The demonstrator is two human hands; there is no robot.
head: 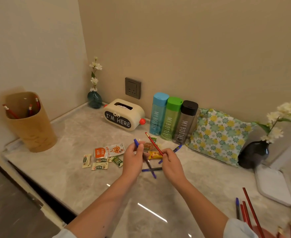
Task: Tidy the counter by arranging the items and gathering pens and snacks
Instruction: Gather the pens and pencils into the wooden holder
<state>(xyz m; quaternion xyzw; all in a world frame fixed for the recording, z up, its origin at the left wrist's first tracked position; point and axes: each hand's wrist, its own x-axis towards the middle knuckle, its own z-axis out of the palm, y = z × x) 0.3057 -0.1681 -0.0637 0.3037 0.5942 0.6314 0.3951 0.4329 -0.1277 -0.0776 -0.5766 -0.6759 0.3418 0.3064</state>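
**A:** Where are the pens right now?

**B:** The left hand (132,158) curls its fingers round a blue pen (136,143). The right hand (171,164) pinches a red pencil (154,143) by its lower end, so it tilts up over the snacks. Both hands hang above the middle of the counter (83,182).

**A:** What could go wrong?

**B:** The pencil is held at one end only. I judge it could swing out of the pinch and drop onto the loose blue pens (150,170) crossed beneath the hands, and on that smooth stone they might roll. The wooden holder (31,127) stands well apart at the far left. A low reach towards it passes over the orange packet (109,150) and the small sachets (99,164), and could sweep them aside.

**A:** Anything unclear?

**B:** The hands cover part of the yellow snack (156,155) and the place where the pens cross. I cannot tell whether the left hand holds more than one pen. More red pencils (251,208) at the near right run off the edge, so I cannot count them.
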